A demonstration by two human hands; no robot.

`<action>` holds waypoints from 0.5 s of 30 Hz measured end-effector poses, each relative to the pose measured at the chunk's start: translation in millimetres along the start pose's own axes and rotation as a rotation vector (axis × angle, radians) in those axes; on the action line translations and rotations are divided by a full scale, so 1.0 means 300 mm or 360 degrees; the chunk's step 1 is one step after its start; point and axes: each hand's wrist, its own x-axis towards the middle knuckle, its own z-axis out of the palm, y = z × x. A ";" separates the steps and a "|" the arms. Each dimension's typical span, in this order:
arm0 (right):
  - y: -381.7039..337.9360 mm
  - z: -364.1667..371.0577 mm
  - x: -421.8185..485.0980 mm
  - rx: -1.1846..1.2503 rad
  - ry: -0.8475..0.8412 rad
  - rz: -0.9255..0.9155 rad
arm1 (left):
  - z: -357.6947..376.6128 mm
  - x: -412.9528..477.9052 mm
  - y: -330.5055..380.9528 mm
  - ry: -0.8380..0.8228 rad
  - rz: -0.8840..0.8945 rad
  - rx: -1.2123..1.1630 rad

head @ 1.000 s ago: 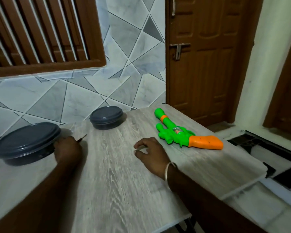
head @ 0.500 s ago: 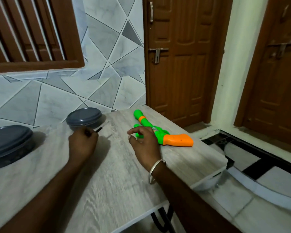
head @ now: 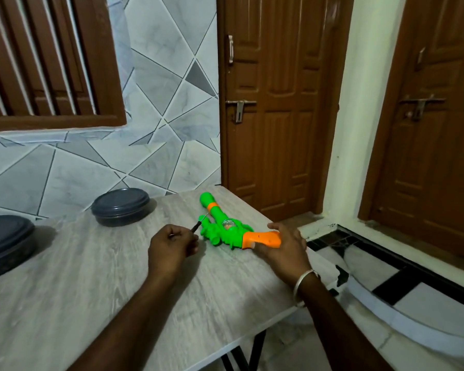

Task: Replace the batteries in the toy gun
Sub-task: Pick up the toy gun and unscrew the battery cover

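Note:
A green toy gun [head: 220,226] with an orange handle and an orange band on its barrel lies on the grey wood-grain table [head: 91,285], near the far right corner. My right hand [head: 284,245] grips the orange handle, thumb under it and fingers over the far side. My left hand [head: 172,245] holds a small dark screwdriver [head: 198,223], fingers curled round its handle. The thin metal tip points up and right, just short of the gun's green body. No batteries are in view.
Two dark grey lidded round containers stand on the table: one at the back [head: 119,206], one at the left edge [head: 3,242]. The table's right edge drops to a tiled floor with a white curved object [head: 413,325]. Brown doors stand behind.
My right hand has moved from the gun's middle to its orange handle and taken hold of it. My left hand has carried the screwdriver rightward, close to the gun. The camera view shifted.

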 end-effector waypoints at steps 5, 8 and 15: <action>0.071 -0.015 0.047 -0.0157 -0.0187 -0.0095 | 0.009 -0.005 -0.018 -0.0059 -0.0095 -0.0233; 0.084 -0.018 0.078 -0.0279 -0.0234 -0.0130 | 0.002 0.004 -0.038 -0.0110 -0.0154 -0.0277; 0.052 -0.014 0.143 -0.0452 -0.0470 -0.0285 | -0.021 0.008 -0.050 -0.0058 -0.0296 -0.0500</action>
